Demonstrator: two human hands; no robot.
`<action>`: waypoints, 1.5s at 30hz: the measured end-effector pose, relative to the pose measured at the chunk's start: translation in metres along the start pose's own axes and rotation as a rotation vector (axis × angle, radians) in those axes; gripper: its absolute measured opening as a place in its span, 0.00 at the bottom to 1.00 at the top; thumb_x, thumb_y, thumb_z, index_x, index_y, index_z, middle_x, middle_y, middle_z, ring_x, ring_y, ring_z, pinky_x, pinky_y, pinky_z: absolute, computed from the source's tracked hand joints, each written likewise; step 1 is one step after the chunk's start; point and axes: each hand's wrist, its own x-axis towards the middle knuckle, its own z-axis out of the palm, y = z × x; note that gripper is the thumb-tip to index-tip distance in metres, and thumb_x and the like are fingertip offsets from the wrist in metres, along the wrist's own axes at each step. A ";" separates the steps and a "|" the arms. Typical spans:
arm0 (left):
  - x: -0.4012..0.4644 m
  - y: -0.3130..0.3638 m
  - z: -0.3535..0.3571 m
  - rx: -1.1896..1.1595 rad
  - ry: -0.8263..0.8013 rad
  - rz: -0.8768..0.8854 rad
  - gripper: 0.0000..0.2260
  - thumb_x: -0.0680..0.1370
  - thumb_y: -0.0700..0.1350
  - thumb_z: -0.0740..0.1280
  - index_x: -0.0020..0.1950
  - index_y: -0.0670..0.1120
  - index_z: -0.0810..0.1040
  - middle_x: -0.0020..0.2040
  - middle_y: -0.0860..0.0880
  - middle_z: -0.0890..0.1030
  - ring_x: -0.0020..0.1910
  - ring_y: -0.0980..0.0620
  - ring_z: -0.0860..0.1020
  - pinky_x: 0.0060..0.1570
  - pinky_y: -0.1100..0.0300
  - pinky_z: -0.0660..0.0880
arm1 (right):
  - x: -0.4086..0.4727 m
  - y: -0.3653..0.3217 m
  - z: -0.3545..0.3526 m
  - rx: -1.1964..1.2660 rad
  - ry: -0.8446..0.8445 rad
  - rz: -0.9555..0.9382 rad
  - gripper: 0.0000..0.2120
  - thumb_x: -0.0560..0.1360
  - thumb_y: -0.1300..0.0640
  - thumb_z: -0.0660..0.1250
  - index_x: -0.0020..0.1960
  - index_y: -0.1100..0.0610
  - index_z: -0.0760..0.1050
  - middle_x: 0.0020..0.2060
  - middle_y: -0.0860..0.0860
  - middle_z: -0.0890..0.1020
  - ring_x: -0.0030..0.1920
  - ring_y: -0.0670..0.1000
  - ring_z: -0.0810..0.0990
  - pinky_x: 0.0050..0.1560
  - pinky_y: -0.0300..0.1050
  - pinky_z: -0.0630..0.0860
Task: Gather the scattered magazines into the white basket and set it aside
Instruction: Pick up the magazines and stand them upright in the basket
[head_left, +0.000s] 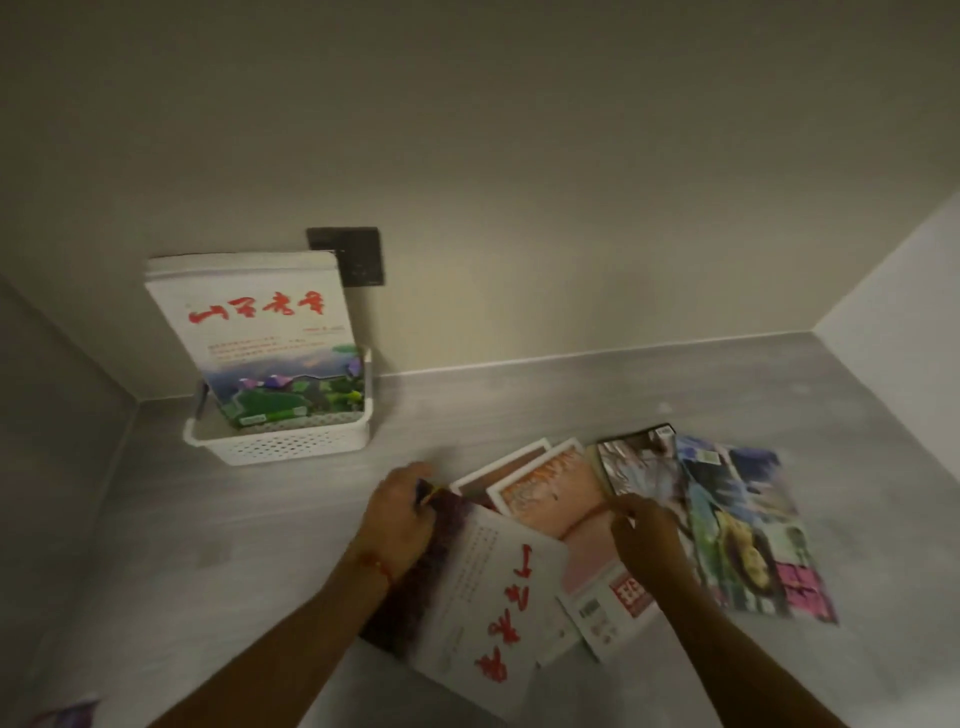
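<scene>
A white perforated basket (291, 444) stands at the back left of the grey counter, near the wall corner. A magazine with red lettering and a flower picture (260, 332) leans upright inside it. Several magazines lie fanned out in front of me. My left hand (402, 512) grips the top edge of a white magazine with red characters (493, 592), which is tilted up off the pile. My right hand (641, 530) pinches the edge of an orange-covered magazine (558, 493). A colourful magazine (748, 525) lies flat at the right, and a dark one (634, 457) lies behind the pile.
A dark wall socket plate (358, 254) sits behind the basket. Walls close the counter (519, 405) on the left, back and right. A purple scrap (67, 714) shows at the bottom left edge.
</scene>
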 end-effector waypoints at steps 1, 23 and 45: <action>-0.012 0.009 0.020 0.055 -0.049 0.056 0.17 0.74 0.45 0.66 0.63 0.54 0.77 0.56 0.53 0.77 0.53 0.50 0.77 0.55 0.62 0.75 | 0.001 0.015 -0.012 -0.013 0.028 0.036 0.09 0.78 0.59 0.64 0.55 0.54 0.80 0.50 0.54 0.83 0.47 0.53 0.83 0.48 0.51 0.83; -0.100 -0.011 0.082 0.274 -0.230 -0.096 0.29 0.79 0.42 0.65 0.79 0.50 0.59 0.79 0.48 0.60 0.78 0.47 0.61 0.77 0.53 0.61 | -0.036 -0.021 0.068 -0.329 -0.388 -0.432 0.23 0.78 0.51 0.65 0.71 0.54 0.66 0.69 0.56 0.69 0.68 0.57 0.69 0.67 0.51 0.71; -0.054 -0.018 -0.104 -0.581 0.266 -0.165 0.10 0.81 0.46 0.64 0.61 0.49 0.78 0.58 0.47 0.83 0.59 0.46 0.80 0.56 0.46 0.80 | -0.045 -0.150 0.025 0.621 -0.511 -0.315 0.13 0.78 0.46 0.66 0.63 0.41 0.73 0.53 0.35 0.83 0.56 0.40 0.82 0.46 0.34 0.80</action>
